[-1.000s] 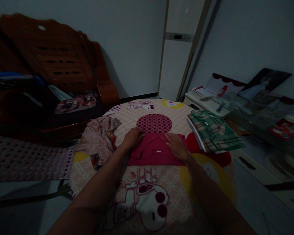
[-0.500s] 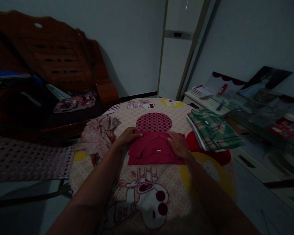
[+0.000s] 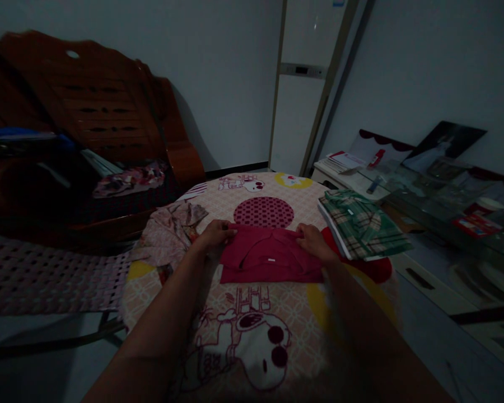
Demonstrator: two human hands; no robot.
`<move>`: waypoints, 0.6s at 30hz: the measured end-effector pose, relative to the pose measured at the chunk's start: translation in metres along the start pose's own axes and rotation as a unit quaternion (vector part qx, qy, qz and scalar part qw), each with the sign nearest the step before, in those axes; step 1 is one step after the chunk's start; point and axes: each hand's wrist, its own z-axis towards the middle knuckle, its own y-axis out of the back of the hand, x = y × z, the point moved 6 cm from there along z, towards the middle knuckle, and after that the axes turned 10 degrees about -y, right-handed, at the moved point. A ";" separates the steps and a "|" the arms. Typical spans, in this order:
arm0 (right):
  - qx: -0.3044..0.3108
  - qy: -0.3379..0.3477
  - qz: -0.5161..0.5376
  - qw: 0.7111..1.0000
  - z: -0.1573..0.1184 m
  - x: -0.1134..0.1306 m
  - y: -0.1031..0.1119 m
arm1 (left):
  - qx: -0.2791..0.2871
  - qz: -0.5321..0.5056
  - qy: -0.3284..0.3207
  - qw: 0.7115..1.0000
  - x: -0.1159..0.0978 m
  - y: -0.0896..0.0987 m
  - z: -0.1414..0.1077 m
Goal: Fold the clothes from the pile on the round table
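Note:
A dark pink shirt (image 3: 273, 263), folded into a flat rectangle with its neckline and small white label facing up, lies on the round table. At its far left corner my left hand (image 3: 217, 234) pinches the edge between thumb and fingers. My right hand (image 3: 313, 240) grips the far edge toward the right corner, fingers curled on the cloth. A patterned cloth covers the table (image 3: 252, 336). To the right rests a folded green plaid shirt (image 3: 363, 224) on top of something white. Crumpled pale pink clothing (image 3: 166, 229) lies at the left.
A wooden bench (image 3: 105, 112) with clothing on it stands at the back left, and a woven seat (image 3: 54, 274) is beside the table. On the right is a glass-topped cabinet (image 3: 420, 190) holding papers and small items. A tall white air conditioner (image 3: 296, 117) stands behind.
My right hand has gone from lying flat on the pink shirt to curling its fingers at the far edge. My left hand stays at the left corner. The view has shifted slightly.

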 end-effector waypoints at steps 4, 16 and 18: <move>-0.028 -0.016 0.125 0.992 -0.018 -0.007 0.028 | -0.023 0.000 -0.014 1.000 -0.022 -0.004 0.003; -0.327 -0.167 0.412 0.834 -0.080 -0.082 0.121 | -0.160 0.037 -0.213 0.963 -0.143 -0.093 0.110; -0.385 -0.167 0.405 0.813 -0.090 -0.089 0.132 | -0.160 0.056 -0.259 0.951 -0.168 -0.114 0.128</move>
